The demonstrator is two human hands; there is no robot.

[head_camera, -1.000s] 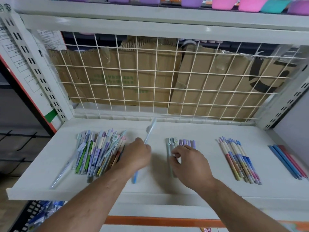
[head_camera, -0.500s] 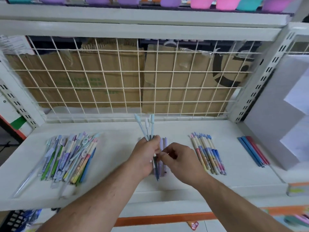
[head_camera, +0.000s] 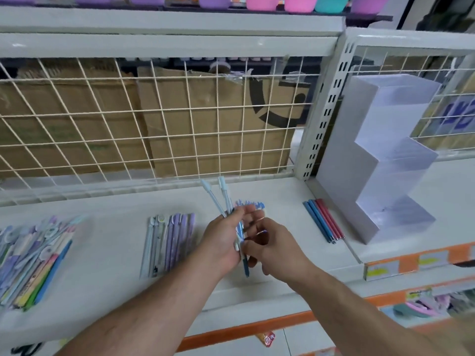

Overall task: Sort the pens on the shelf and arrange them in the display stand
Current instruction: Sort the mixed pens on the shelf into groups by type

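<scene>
My left hand (head_camera: 223,242) grips a small bunch of light blue pens (head_camera: 225,195) above the white shelf (head_camera: 110,258), caps pointing up and away. My right hand (head_camera: 272,249) pinches the lower part of those pens from the right. On the shelf lie a mixed heap of pens (head_camera: 33,258) at the far left, a row of grey and purple pens (head_camera: 171,240), a patterned group (head_camera: 250,203) mostly hidden behind my hands, and blue and red pens (head_camera: 323,220). The white stepped display stand (head_camera: 380,160) stands on the neighbouring shelf at right.
A white wire grid (head_camera: 154,119) backs the shelf, with cardboard boxes behind it. A perforated upright post (head_camera: 326,106) separates the two shelf bays. Coloured tubs (head_camera: 298,2) line the top shelf. Orange price strips (head_camera: 421,260) edge the right shelf front.
The view has swung right, bringing the display stand into sight. Both hands, holding the blue pens together, have moved right, away from the grey and purple row.
</scene>
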